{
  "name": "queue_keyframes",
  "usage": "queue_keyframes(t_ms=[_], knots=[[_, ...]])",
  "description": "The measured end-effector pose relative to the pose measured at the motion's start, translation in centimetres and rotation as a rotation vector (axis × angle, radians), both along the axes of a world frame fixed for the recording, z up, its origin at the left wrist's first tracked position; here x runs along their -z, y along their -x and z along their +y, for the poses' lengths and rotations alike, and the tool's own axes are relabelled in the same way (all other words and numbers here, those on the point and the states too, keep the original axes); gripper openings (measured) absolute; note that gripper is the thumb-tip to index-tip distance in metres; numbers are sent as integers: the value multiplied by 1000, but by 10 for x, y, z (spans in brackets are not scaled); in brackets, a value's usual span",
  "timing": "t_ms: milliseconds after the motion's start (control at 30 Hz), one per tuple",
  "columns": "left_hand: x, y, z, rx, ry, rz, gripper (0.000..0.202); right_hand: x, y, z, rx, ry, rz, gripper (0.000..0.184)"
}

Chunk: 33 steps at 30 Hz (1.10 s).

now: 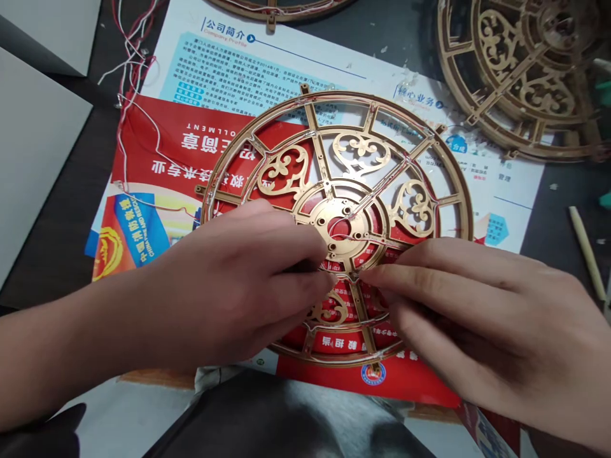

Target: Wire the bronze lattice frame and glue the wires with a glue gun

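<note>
A round gold openwork frame (365, 130) with scroll ornaments lies in the middle, on top of printed sheets. Thin reddish and pale wire (382, 184) runs along its ribs and rings. My left hand (248, 280) reaches over its left side, fingers closed in a pinch at a pale wire just below the hub (329, 219). Opposite it, my right hand (482, 305) has bent fingers, with the index fingertip against the rib junction under the hub. What lies between the right fingertips is hidden.
Another gold frame (520, 95) lies at the upper right, and part of a third (281, 11) shows at the top. Loose red and white wires (136, 51) trail at upper left beside white boxes (38, 146). A pale stick (586, 251) lies far right on the dark table (556, 203).
</note>
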<state>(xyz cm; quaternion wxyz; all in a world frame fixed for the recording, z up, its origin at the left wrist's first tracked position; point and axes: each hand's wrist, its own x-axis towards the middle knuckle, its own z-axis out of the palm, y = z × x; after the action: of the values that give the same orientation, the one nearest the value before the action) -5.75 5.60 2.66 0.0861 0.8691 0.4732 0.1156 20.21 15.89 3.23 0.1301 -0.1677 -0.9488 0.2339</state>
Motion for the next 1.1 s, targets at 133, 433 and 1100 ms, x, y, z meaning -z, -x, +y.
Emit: queue_keyframes(t_ms=[133,433,1100], knots=[[1,-1,1,8,-7,15,19,3,3,0,3,-9,-15,16],[2,-8,-1,-102,22,9,18,8,4,-1,-29,-64,-25,14],[0,-4,1,-1,-13,37,19,1,-3,-3,-117,-106,-114,21]])
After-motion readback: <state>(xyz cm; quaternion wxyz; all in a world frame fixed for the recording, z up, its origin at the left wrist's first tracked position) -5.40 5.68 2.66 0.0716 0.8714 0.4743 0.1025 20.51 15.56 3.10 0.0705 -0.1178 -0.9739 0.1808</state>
